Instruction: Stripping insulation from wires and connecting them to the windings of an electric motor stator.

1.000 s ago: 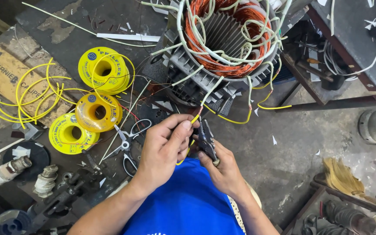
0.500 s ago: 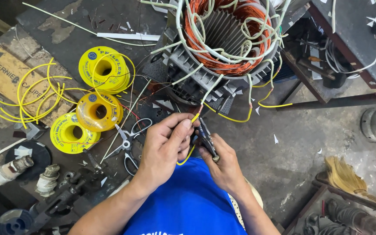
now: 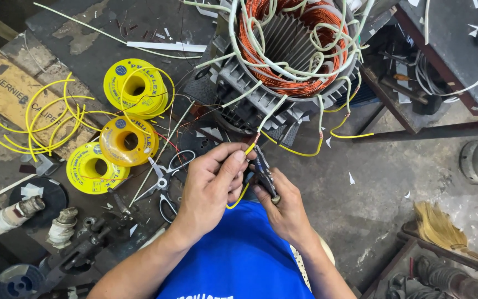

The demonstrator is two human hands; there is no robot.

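Pinched between thumb and fingertips, the left hand (image 3: pixel 212 185) has hold of a yellow-sleeved wire (image 3: pixel 249 148) right where the sleeve ends, and that lead runs up and away to the motor stator (image 3: pixel 297 47) sitting on the floor ahead. Lower down, the same yellow sleeving loops out under the palm, just above the blue shirt (image 3: pixel 239 254).

Right hand (image 3: pixel 286 207) is wrapped closed around a small dark hand tool (image 3: pixel 264 171), looks like pliers or a stripper, with its tip sitting right against the wire next to the left fingertips. Can't tell if the tool's nose is actually biting the wire or just touching it.

Stator is open on top, copper windings (image 3: pixel 255 61) all round the bore, and a bunch of white sleeved leads (image 3: pixel 261 119) flopping over the housing.

Off to the left there are 3 yellow spools of sleeving (image 3: pixel 123 141) bunched together, with loose yellow loops (image 3: pixel 40 124) spilling over a cardboard box. Scissors (image 3: pixel 164 171) lie open just left of the left hand, near the spools. Floor is littered with white offcuts and bits of wire. Bottom left has a couple of taped-up fittings (image 3: pixel 15 213) and some dark metal parts.
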